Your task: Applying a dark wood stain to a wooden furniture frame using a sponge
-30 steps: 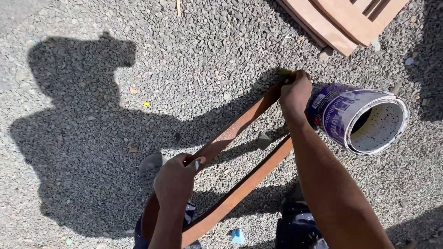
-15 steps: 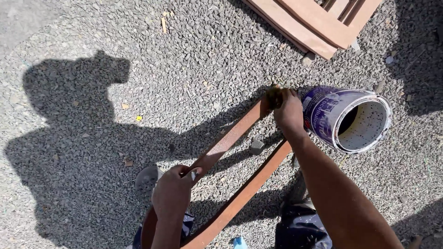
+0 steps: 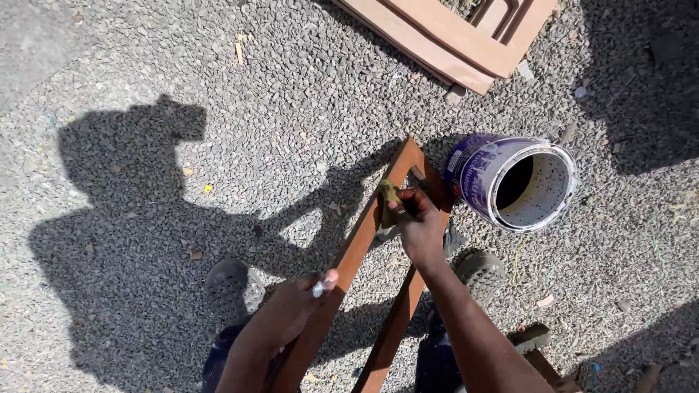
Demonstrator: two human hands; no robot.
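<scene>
Frame (image 3: 364, 247): standing tilted on gravel (image 3: 145, 73), beside tin (image 3: 513, 182).
Right hand (image 3: 419, 225): pressing rag (image 3: 388, 200) against frame's left rail, fingers clamped on rag.
Left hand (image 3: 295, 309): gripping same rail lower down.

1 view only: the head camera, worn by the person, faces steeply down at gravel ground (image 3: 145, 87) from standing height. Left hand (image 3: 302, 298) and right hand (image 3: 419, 225) enter from the bottom edge, close to the lens. No 2nd view overlaps.
</scene>
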